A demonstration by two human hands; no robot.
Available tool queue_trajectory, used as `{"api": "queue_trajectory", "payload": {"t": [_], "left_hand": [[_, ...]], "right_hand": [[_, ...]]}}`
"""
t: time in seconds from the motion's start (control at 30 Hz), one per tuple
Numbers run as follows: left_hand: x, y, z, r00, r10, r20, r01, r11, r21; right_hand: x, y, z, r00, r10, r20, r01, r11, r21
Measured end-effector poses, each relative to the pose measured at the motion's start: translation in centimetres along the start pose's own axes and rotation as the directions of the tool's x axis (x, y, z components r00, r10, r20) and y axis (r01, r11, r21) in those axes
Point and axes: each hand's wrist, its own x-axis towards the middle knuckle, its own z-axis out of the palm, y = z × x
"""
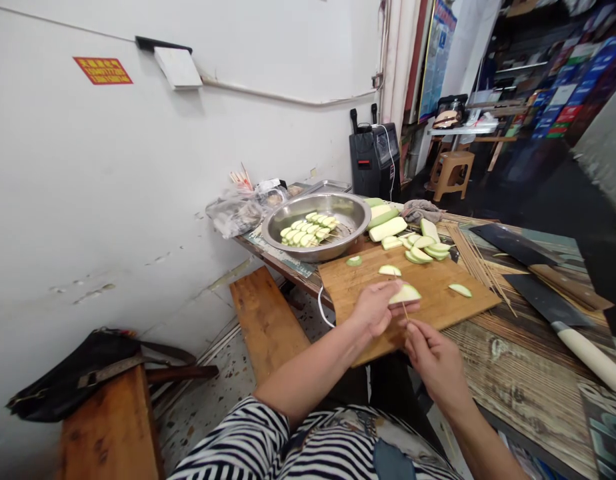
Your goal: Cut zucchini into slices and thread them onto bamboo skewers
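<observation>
My left hand (381,307) is closed on a pale zucchini slice (406,294) with a green rim. A thin bamboo skewer (405,311) runs up to that slice from my right hand (431,350), whose fingers pinch its lower end. Both hands are over the near part of the wooden cutting board (348,293). Loose slices lie around them: one slice (389,270) just beyond my left hand, another slice (460,290) to the right. A heap of slices (428,252) sits at the board's far edge.
Skewered slices fill part of a steel basin (273,223). Peeled zucchini (388,229) lie beside it. Bare skewers (475,260) rest right of the board, near two cleavers, one dark-handled (568,283) and one pale-handled (588,353). A wooden bench (268,327) stands left of the table.
</observation>
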Motion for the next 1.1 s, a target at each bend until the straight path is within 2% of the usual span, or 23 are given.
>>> {"api": "queue_trajectory", "payload": {"t": [0.1,0.3,0.4,0.5,0.63,0.7,0.83,1.0,1.1], "left_hand": [[-0.3,-0.3,0.1,0.998,-0.058,0.022,0.057,0.998,0.016],[-0.8,-0.3,0.0,0.979,0.026,0.200,-0.028,1.000,0.011],[-1.1,-0.4,-0.3,0.981,0.128,0.146,-0.138,0.989,0.061],[-1.5,-0.6,-0.4,0.971,0.219,0.090,-0.227,0.970,0.091],[-2.1,-0.5,-0.3,0.962,0.207,0.176,-0.224,0.971,0.082],[-2.2,-0.5,-0.3,0.949,0.254,0.188,-0.278,0.954,0.116],[-2.4,-0.5,-0.2,0.927,0.321,0.191,-0.360,0.907,0.219],[-2.7,-0.6,0.1,0.929,0.269,0.253,-0.325,0.921,0.214],[-2.7,-0.6,0.0,0.932,0.246,0.268,-0.311,0.920,0.240]], "right_hand": [[0.5,0.0,0.1,0.998,0.032,0.059,-0.035,0.998,0.056],[0.5,-0.5,-0.5,1.000,0.002,0.021,-0.002,1.000,0.016],[0.4,-0.8,-1.2,0.993,-0.084,-0.088,0.076,0.993,-0.094],[0.3,-1.1,-1.7,0.955,-0.219,-0.201,0.173,0.960,-0.222],[0.1,-1.4,-1.8,0.913,-0.337,-0.229,0.257,0.913,-0.317],[0.0,-1.4,-1.7,0.908,-0.356,-0.221,0.272,0.902,-0.334],[-0.2,-1.1,-1.8,0.923,-0.329,-0.198,0.257,0.913,-0.318],[-0.3,-1.1,-1.7,0.957,-0.230,-0.175,0.187,0.955,-0.232],[-0.7,-1.8,-1.6,0.983,-0.146,-0.114,0.130,0.981,-0.142]]}}
